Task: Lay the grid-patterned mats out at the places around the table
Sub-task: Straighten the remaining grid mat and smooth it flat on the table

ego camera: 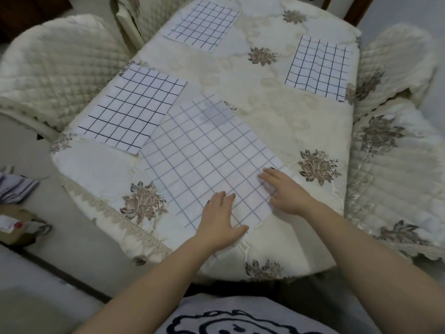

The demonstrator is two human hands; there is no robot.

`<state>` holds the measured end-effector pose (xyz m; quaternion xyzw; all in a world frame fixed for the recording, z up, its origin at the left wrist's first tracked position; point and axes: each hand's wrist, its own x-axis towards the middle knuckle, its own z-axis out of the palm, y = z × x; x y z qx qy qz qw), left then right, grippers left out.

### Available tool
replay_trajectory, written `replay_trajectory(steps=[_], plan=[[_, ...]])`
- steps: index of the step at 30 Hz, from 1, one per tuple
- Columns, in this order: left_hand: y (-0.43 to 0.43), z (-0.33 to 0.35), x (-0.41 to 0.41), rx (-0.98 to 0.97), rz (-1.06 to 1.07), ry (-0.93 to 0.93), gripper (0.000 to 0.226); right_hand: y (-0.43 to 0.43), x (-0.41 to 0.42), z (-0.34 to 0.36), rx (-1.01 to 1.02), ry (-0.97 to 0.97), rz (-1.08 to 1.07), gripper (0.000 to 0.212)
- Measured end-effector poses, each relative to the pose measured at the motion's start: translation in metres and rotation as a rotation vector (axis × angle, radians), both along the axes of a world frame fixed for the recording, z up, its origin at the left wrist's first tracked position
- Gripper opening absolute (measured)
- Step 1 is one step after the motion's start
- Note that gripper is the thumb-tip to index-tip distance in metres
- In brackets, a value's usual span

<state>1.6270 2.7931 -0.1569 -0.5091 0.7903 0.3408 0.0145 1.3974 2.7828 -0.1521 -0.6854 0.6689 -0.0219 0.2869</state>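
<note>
Several white grid-patterned mats lie on the cream embroidered tablecloth (277,116). One mat (133,107) is at the left side, one (204,22) at the far end, one (319,68) at the right side. The nearest mat (204,155) has fainter lines, lies skewed at the near end, and its far left corner overlaps the left mat. My left hand (220,219) rests flat on its near corner. My right hand (284,190) lies flat on its right corner, fingers spread. Neither hand grips anything.
Quilted cream chair covers stand at the left (55,66), at the right (395,59) and near right (397,184). Another chair back (142,15) is at the far left. A cardboard box (16,225) and folded cloth (14,189) sit on the floor at left.
</note>
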Motion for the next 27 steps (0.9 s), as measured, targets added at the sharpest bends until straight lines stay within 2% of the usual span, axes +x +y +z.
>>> replay_trajectory(steps=[4,7,11,15,24,27], plan=[[0.015,-0.009,-0.009,-0.027,-0.16,-0.218,0.105,0.004,-0.004,-0.003,0.086,0.2,0.218,0.082],[0.021,-0.016,-0.012,-0.079,-0.221,-0.285,0.099,0.006,-0.005,-0.004,0.146,0.289,0.272,0.087],[0.024,-0.015,-0.022,-0.097,-0.257,-0.334,0.093,0.006,-0.006,-0.008,0.1,0.34,0.299,0.087],[0.025,-0.01,-0.031,-0.091,-0.232,-0.364,0.083,0.005,-0.007,-0.01,0.028,0.331,0.293,0.079],[0.018,-0.012,-0.038,-0.123,-0.187,-0.432,0.07,-0.005,-0.004,-0.015,-0.146,0.154,0.132,0.052],[0.012,-0.011,-0.031,-0.165,-0.169,-0.381,0.066,-0.01,-0.007,-0.01,-0.14,0.134,0.099,0.049]])
